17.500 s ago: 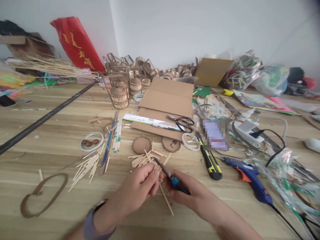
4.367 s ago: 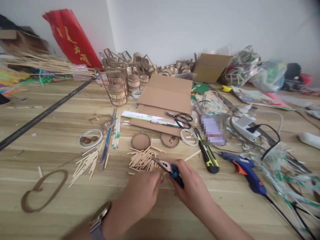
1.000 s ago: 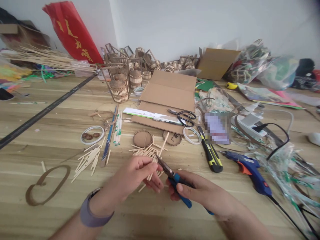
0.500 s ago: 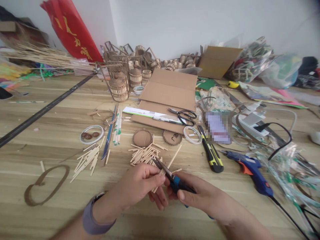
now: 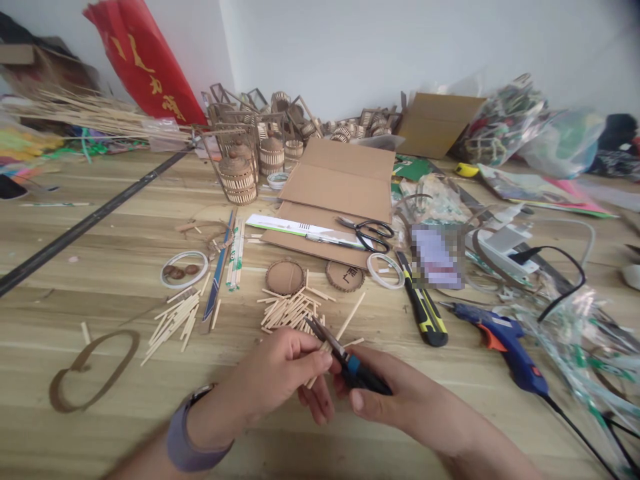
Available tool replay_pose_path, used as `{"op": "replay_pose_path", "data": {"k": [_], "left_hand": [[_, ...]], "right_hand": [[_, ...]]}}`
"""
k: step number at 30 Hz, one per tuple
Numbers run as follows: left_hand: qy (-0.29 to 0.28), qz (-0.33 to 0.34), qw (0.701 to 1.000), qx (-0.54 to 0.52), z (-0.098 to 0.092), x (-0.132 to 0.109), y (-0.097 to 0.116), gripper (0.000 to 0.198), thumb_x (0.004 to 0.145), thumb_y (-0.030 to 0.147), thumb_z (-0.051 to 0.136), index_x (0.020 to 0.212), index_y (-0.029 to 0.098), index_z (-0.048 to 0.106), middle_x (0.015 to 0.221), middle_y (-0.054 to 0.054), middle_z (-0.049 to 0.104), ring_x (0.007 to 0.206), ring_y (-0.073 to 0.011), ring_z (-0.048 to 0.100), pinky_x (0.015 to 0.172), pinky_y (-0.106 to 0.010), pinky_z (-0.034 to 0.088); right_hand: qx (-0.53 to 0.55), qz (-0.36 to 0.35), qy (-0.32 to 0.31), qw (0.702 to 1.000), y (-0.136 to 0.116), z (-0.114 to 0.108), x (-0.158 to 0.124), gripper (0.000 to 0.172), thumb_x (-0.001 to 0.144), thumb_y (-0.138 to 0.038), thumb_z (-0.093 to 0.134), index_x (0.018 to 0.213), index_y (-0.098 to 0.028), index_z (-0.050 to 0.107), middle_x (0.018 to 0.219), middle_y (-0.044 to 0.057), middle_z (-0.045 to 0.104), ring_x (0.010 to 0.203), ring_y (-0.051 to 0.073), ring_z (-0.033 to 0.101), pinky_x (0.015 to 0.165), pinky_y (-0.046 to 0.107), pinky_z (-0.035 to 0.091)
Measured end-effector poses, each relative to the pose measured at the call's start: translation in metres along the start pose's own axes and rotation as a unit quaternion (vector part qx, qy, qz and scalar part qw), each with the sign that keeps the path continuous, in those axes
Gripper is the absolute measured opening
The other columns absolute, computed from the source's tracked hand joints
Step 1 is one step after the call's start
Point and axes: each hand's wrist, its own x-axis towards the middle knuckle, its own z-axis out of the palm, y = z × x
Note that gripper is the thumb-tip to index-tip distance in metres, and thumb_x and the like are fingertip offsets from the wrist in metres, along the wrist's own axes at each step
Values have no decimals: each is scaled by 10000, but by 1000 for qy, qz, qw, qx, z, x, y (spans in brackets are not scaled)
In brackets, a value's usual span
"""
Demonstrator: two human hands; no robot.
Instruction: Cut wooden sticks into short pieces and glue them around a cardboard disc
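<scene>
My left hand (image 5: 287,373) pinches short thin wooden sticks (image 5: 312,381) between thumb and fingers. In my right hand (image 5: 400,393) are shears (image 5: 356,368) with dark blades and black-and-blue handles. The blades cross right at the held sticks, and the palm hides part of the handles. Just beyond my hands lies a loose pile of cut sticks (image 5: 290,311). Behind that pile are two round cardboard discs with ridged rims, a left disc (image 5: 285,277) and a right disc (image 5: 345,275).
A blue glue gun (image 5: 505,340) and a yellow-black utility knife (image 5: 423,300) lie to the right. More sticks (image 5: 175,320) and a brown strip loop (image 5: 95,370) lie left. Black-handled scissors (image 5: 373,233) rest on cardboard (image 5: 337,177). Small slatted buckets (image 5: 239,180) stand behind.
My right hand has closed further round the shears; the blue handle part that showed beneath it is now out of sight. My left hand stays nearly still with the sticks.
</scene>
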Motion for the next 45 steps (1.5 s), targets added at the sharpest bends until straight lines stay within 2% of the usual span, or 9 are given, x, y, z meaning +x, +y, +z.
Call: {"op": "replay_pose_path", "data": {"k": [8, 16, 19, 22, 28, 32, 37, 42, 45], "left_hand": [[-2, 7, 1000, 9, 0, -1, 0, 458, 735, 593, 660, 707, 140, 606, 554, -24, 643, 469, -121, 591, 493, -230, 496], [-23, 18, 999, 32, 0, -3, 2, 468, 763, 603, 620, 733, 136, 597, 536, -12, 620, 466, -113, 567, 503, -229, 477], [-23, 25, 999, 33, -1, -2, 0, 470, 772, 607, 614, 782, 139, 574, 547, -3, 618, 480, -108, 571, 516, -224, 478], [-4, 40, 999, 30, -3, -1, 0, 457, 779, 594, 619, 845, 147, 550, 548, 16, 607, 484, -109, 573, 509, -220, 478], [15, 37, 998, 47, -3, -1, 3, 452, 798, 592, 580, 812, 142, 545, 552, 3, 612, 470, -101, 562, 498, -218, 469], [25, 23, 998, 46, 0, -1, 3, 467, 787, 621, 548, 810, 155, 522, 510, 22, 591, 426, -92, 528, 460, -204, 440], [31, 18, 998, 58, 2, -1, 3, 452, 791, 619, 516, 793, 167, 515, 487, 36, 568, 408, -87, 507, 427, -186, 405], [32, 19, 997, 71, 1, -1, 2, 448, 803, 617, 490, 794, 170, 522, 471, 42, 550, 391, -85, 482, 404, -180, 382], [36, 19, 996, 85, 1, -1, 2, 444, 811, 610, 479, 786, 170, 526, 464, 44, 537, 384, -84, 463, 397, -181, 372]], "right_hand": [[-31, -30, 30, 999, -8, 7, 4, 320, 831, -513, 603, 844, -194, 584, 758, -11, 538, 708, 157, 463, 658, 258, 393], [-74, 13, 81, 994, 0, 15, 4, 171, 815, -352, 585, 828, -185, 552, 760, -2, 535, 709, 165, 446, 642, 262, 364], [-87, 9, 95, 992, 1, 16, 4, 198, 835, -379, 586, 833, -182, 569, 768, 2, 558, 713, 167, 460, 645, 260, 366], [-63, -11, 93, 994, 1, 14, 4, 298, 855, -469, 579, 897, -174, 600, 801, 13, 589, 741, 177, 492, 663, 263, 387], [27, -44, 29, 998, -2, 5, 3, 431, 854, -562, 570, 1030, -174, 640, 907, 29, 619, 841, 195, 530, 752, 278, 423], [66, -25, 17, 997, -3, 2, 2, 513, 814, -614, 589, 1058, -165, 644, 914, 34, 600, 853, 201, 521, 753, 286, 421], [57, -14, 26, 998, -4, 3, 3, 539, 781, -641, 600, 1021, -162, 660, 876, 27, 593, 825, 202, 512, 746, 297, 422], [39, -18, 29, 999, -4, 4, 3, 528, 801, -615, 592, 1068, -163, 654, 889, 31, 598, 836, 202, 518, 745, 296, 429], [23, -14, 34, 999, -3, 4, 3, 483, 823, -570, 585, 1076, -163, 644, 947, 48, 627, 893, 221, 541, 802, 318, 437]]}}
